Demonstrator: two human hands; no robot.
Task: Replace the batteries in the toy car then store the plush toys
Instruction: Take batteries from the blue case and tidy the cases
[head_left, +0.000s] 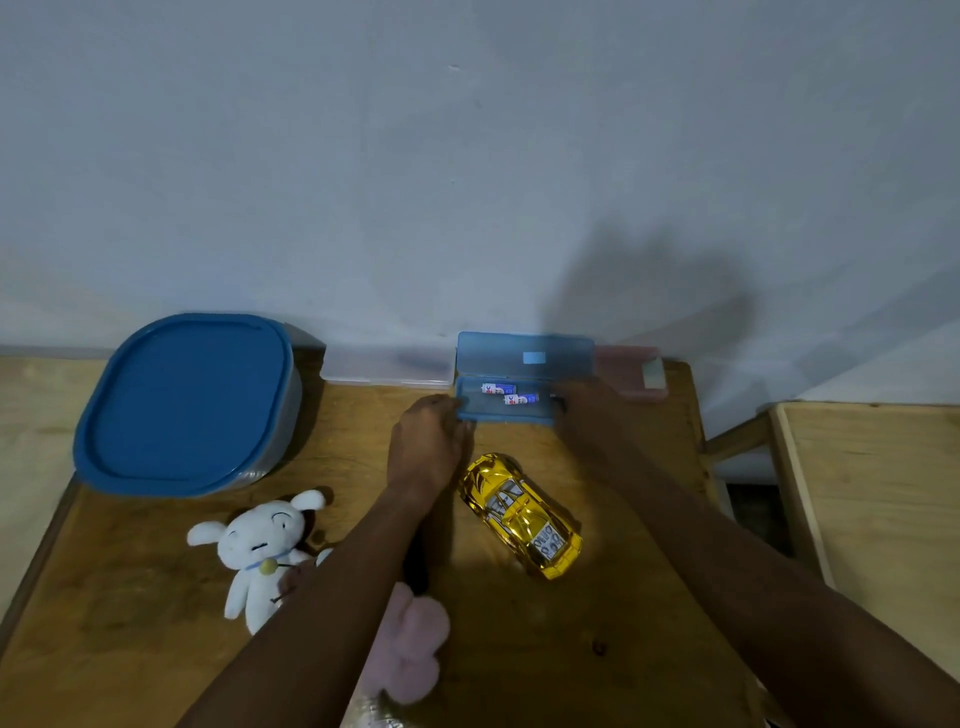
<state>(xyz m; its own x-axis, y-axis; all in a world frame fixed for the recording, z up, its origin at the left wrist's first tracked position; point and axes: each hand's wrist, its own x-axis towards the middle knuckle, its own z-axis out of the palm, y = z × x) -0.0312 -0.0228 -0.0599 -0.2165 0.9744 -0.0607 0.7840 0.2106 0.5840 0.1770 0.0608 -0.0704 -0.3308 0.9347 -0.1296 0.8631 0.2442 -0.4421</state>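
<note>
A gold toy car (522, 514) lies upside-up on the wooden table (519, 623), in front of a blue battery box (501, 413) whose lid (524, 354) stands open against the wall. Two white-and-blue batteries (511, 394) lie inside. My left hand (428, 447) grips the box's left end with curled fingers. My right hand (587, 415) is at the box's right end, dark and blurred, so its finger pose is unclear. A white plush dog (260, 551) lies at the left. A pink plush (410, 644) is partly hidden under my left forearm.
A large container with a blue lid (187, 402) stands at the back left. A clear flat box (387, 370) and a pink box (636, 374) sit against the wall beside the blue one. A second wooden surface (872, 519) lies to the right across a gap.
</note>
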